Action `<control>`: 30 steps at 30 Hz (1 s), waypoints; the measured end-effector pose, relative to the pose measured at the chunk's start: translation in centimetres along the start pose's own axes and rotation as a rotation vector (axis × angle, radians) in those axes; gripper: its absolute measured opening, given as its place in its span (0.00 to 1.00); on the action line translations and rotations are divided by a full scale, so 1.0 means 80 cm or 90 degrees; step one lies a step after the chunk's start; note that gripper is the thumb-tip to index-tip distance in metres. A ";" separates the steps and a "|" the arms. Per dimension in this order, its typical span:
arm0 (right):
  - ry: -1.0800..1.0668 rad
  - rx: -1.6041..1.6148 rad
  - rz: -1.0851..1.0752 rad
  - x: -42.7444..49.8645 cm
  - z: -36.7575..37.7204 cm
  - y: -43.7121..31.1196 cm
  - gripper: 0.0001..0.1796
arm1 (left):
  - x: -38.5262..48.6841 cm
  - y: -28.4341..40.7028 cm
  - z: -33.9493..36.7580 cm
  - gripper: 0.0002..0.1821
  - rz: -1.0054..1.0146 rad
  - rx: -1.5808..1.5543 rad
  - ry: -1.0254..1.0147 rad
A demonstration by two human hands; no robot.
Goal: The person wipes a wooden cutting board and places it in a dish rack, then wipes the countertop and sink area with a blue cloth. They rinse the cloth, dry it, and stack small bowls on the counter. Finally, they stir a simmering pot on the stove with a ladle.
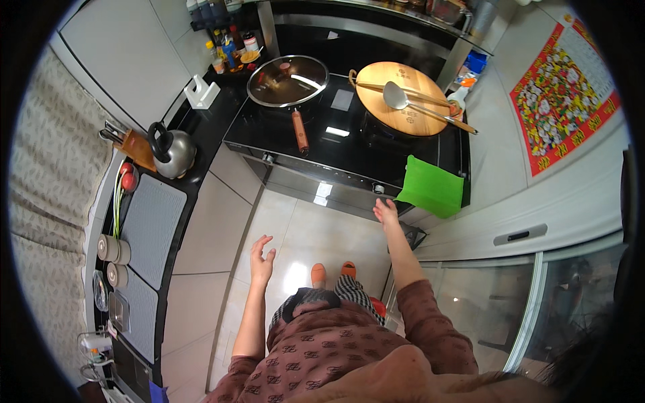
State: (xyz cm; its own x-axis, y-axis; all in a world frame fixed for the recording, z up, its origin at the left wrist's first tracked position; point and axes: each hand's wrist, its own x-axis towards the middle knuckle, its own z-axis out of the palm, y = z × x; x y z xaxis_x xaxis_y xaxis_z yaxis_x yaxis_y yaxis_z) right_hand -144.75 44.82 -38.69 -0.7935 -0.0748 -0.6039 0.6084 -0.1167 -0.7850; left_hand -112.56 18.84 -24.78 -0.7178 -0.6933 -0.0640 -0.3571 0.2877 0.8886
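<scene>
My left hand [262,262] is raised over the tiled floor with its fingers apart and nothing in it. Just in front of the stove knob [378,188], my right hand [385,211] is held out empty; whether it touches the stove front I cannot tell. A green cloth [432,186] lies over the right front corner of the black glass cooktop [347,131]. A frying pan with a glass lid [288,83] stands on the left burner, its wooden handle towards me. On the right, a round wooden lid [398,68] carries a metal spatula [395,95] and wooden chopsticks.
On the left counter are a metal kettle [175,153], a knife block [136,149], grey drying mats [153,226], tomatoes [129,180] and round canisters [108,248]. Seasoning bottles [229,50] stand beyond the pan. A sliding glass door [468,297] is at the right.
</scene>
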 end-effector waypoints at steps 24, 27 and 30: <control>0.129 0.032 -0.057 0.104 0.034 0.018 0.32 | -0.064 -0.005 0.011 0.20 -0.195 -0.069 0.153; 0.097 0.034 -0.028 0.114 0.027 0.021 0.33 | -0.064 -0.008 0.007 0.20 -0.196 -0.070 0.150; 0.101 0.025 -0.006 0.114 0.025 0.020 0.34 | -0.066 -0.014 0.000 0.20 -0.210 -0.060 0.150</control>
State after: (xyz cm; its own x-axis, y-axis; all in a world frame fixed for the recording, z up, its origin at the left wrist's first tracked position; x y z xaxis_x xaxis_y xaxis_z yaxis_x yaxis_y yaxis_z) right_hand -151.03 41.94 -45.20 -0.7855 0.0836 -0.6132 0.5974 -0.1563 -0.7866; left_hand -108.41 22.18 -25.44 -0.4132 -0.8740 -0.2556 -0.4809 -0.0289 0.8763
